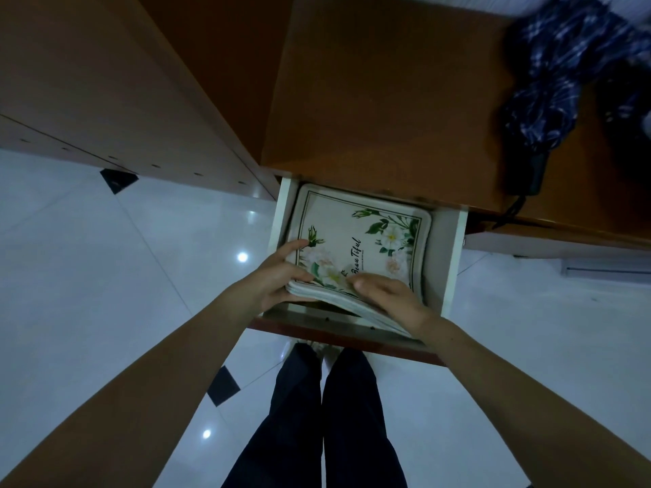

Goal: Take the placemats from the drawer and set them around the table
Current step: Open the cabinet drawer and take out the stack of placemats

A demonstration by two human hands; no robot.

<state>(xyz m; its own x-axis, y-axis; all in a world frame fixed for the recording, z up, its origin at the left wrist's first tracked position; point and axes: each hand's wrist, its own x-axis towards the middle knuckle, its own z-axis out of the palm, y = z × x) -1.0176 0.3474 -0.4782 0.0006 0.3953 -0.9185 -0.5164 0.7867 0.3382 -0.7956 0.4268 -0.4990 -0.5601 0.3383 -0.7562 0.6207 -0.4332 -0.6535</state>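
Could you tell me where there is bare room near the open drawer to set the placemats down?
The brown cabinet top is bare from its left edge to the folded umbrella at the right. Inside the drawer, only a narrow strip right of the placemat stack is free; the left hand and right hand crowd the near edge.

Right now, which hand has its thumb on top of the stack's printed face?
The right hand: thumb lies over the floral placemats by the lettering. The left hand holds the stack's left edge.
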